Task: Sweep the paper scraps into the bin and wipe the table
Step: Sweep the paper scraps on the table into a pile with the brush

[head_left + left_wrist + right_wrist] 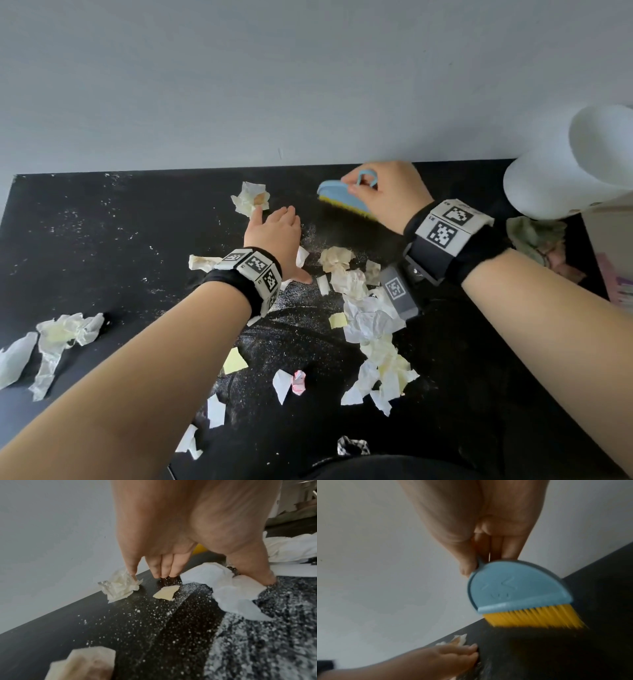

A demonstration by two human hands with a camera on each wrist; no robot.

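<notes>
From the head view, a black table [85, 240] is covered with paper scraps [371, 329] and white dust. Most scraps lie in a loose heap near the middle, and more sit near the left edge and the front edge. The right hand [387, 195] holds a small blue brush [342, 198] with yellow bristles at the far side of the table, its fingers curled round the handle loop. The left hand [274, 236] lies flat and relaxed on the table, holding nothing, with one fingertip touching a crumpled scrap [251, 200]. A white bin [565, 164] stands at the far right corner. A crumpled greenish cloth [534, 236] lies just in front of it.

From the left wrist view, the left hand's fingers [163, 566] are straight and their tips meet the table. The little finger rests on the crumpled scrap [120, 586], and the thumb presses a white scrap [231, 588]. A small yellow bit [166, 592] lies just beside the fingertips.

From the right wrist view, the right hand [481, 524] pinches the top of the brush [517, 588]. The picture is blurry, so I cannot tell if the bristles touch the table.

The scraps look very light and soft, so I think they will slide easily but could flutter away if swept fast. The thin flat bits may cling to the table. The brush looks stiff and light, and the handle at the top seems the best place to hold it.
</notes>
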